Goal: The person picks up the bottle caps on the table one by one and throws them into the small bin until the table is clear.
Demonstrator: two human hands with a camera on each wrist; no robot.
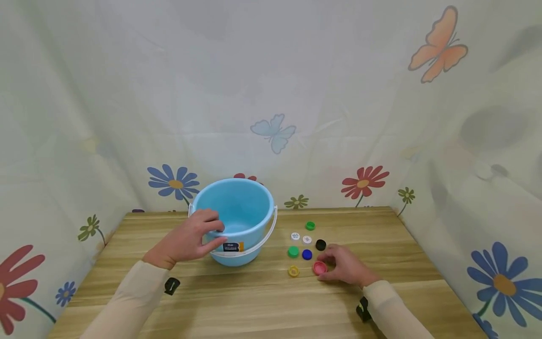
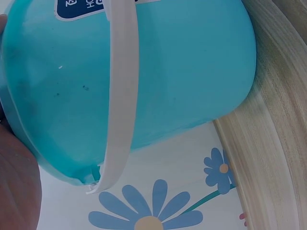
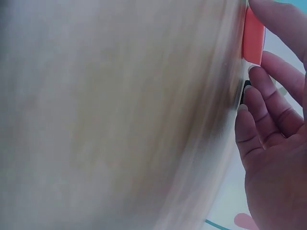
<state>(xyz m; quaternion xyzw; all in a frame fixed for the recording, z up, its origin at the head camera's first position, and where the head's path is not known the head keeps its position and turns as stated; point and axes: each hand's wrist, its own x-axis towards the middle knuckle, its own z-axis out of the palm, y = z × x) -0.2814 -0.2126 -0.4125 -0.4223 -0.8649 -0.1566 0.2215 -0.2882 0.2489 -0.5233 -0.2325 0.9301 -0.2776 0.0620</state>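
Worktop: wood-grain boardlike surface (image 1: 254, 301), far edge against the backdrop.
Backdrop: pale hung sheet (image 1: 338, 117) on three sides, printed with flowers (image 1: 175, 183), an orange butterfly (image 1: 440, 52) and a pale blue butterfly (image 1: 276, 133).
Bucket label: dark blue and orange (image 1: 233, 246), on the near wall; white lettering too small to read, sideways and cut off in the left wrist view.
White bottle caps: two (image 1: 295, 236), printed faces, marks illegible.
Bucket: light blue (image 1: 254, 238), upright, white handle (image 2: 122, 86) lowered across its front.
My left hand (image 1: 192, 238): clamped on the bucket's rim, thumb outside.
My right hand (image 1: 345, 266): thumb and forefinger pinch the red bottle cap (image 1: 320, 268), right of the bucket.
Other bottle caps: two green (image 1: 293, 252), one blue (image 1: 306, 254), one black (image 1: 321, 245), one yellow (image 1: 293, 271), nearby.
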